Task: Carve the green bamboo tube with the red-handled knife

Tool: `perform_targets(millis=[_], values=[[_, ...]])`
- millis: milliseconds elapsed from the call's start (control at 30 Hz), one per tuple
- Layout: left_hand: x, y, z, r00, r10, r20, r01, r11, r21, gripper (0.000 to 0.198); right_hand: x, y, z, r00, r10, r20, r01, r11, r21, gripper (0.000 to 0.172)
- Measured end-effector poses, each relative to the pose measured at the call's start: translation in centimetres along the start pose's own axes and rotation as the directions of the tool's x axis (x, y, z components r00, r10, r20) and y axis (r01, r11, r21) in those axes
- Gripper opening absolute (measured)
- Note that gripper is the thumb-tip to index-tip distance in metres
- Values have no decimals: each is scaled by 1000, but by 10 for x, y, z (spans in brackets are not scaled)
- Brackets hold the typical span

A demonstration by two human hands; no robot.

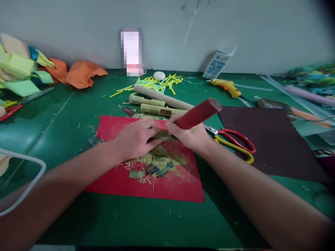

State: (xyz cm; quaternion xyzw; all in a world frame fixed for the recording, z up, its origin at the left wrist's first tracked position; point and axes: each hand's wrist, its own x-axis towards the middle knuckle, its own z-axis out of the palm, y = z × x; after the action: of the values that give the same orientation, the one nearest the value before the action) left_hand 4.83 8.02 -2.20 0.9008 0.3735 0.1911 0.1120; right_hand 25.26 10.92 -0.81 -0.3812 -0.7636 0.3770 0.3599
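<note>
My right hand (193, 136) is closed round a thick red handle (200, 113), which slants up to the right; its working end is hidden. Opposite it, my left hand (138, 137) presses a greenish bamboo piece (164, 135) down, fingers curled on it. Both hands meet over a red sheet (180, 195). Pale shavings and dust (157, 162) lie below them, with several dark green bark-like chips (137, 174). Just beyond the hands are two cut bamboo tubes (154, 108), one with a square notch, and a round wooden rod (164, 97).
Scissors (235, 141) with red and yellow handles lie right of my right hand, partly on a dark brown sheet (269, 139). Behind are yellow and green strips (167, 83), a phone-like screen (131, 52) and a yellow glue gun (226, 87). Folded papers (21, 69) sit left.
</note>
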Motion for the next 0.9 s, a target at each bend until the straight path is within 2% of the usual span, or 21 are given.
perform_targets(millis=[200, 433, 667, 900], values=[[0, -2, 0, 1000, 13, 11, -13, 999, 33, 34, -2, 3, 3, 1000, -23, -6, 23, 1000, -21, 23], [-1, -4, 3, 999, 18, -28, -17, 999, 35, 30, 0, 1, -2, 999, -4, -39, 5, 1000, 24, 25], [0, 3, -1, 995, 72, -68, -65, 993, 102, 29, -3, -1, -1, 997, 26, -67, -21, 997, 79, 24], [-5, 2, 1, 996, 59, -74, -51, 993, 108, 34, -5, -4, -2, 999, 39, -24, -38, 998, 45, 24]])
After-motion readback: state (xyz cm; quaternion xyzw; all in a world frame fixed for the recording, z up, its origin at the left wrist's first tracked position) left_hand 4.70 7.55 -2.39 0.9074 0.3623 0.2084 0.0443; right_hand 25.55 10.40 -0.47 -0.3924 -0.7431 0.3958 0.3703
